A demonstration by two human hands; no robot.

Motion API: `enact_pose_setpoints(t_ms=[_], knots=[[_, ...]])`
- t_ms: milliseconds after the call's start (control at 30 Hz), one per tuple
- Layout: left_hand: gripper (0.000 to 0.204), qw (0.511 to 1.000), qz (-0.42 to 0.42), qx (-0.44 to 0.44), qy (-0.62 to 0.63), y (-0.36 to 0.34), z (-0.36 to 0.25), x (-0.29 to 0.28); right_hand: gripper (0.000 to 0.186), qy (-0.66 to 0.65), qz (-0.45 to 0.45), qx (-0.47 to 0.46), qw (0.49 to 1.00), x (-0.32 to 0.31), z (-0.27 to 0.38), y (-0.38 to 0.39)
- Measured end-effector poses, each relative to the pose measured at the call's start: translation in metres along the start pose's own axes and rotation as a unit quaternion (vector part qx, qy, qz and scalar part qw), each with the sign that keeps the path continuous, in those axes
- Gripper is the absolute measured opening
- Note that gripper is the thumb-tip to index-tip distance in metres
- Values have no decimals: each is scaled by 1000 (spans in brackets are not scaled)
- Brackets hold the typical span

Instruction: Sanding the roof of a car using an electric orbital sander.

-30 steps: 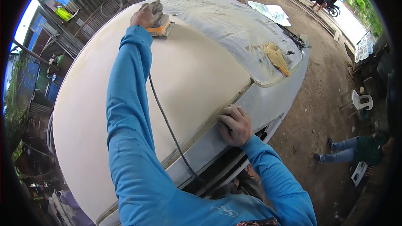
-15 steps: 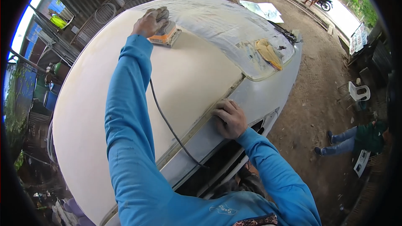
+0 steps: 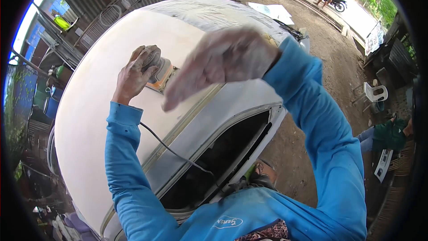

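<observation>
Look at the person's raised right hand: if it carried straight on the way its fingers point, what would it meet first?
The right hand points down and left; it would probably meet the orange sander under the left hand first, though blur leaves depth unclear.

The car roof [image 3: 102, 107] is creamy white, and the part near the window is pale grey. The sander [image 3: 158, 69] is orange with a grey top — its cord [image 3: 174, 151] is black. Both sleeves [image 3: 129, 174] are bright blue. The right hand [image 3: 223, 60] is dusty white — the left hand [image 3: 133, 73] too. A white plastic chair [image 3: 375, 93] stands on brown dirt.
</observation>
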State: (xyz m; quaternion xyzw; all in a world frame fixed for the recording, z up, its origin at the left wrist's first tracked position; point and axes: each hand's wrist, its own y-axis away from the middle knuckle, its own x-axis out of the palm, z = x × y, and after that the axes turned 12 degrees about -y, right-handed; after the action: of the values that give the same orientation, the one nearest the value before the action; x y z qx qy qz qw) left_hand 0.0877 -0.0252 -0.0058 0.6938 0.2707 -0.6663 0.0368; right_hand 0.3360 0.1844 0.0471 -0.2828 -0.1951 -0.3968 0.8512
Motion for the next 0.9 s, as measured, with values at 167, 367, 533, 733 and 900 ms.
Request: enact_pose_setpoints(t_ms=[167,367,533,733,900], knots=[[58,999,-2,-33,-8,41,1,-20,51,62,-112,197,972,-27,-56,-4],[60,998,-12,-55,-16,76,19,-43,70,98,211,-51,971,14,39,-65],[59,996,-4,-88,-33,92,17,-45,76,107,61,102,987,-1,-30,-91],[54,999,-51,-10,-16,96,30,-31,92,-3,-80,-15,997,-16,13,-124],[59,992,41,6,121,68,39,-17,97,100,-123,-166,973,-25,51,-163]])
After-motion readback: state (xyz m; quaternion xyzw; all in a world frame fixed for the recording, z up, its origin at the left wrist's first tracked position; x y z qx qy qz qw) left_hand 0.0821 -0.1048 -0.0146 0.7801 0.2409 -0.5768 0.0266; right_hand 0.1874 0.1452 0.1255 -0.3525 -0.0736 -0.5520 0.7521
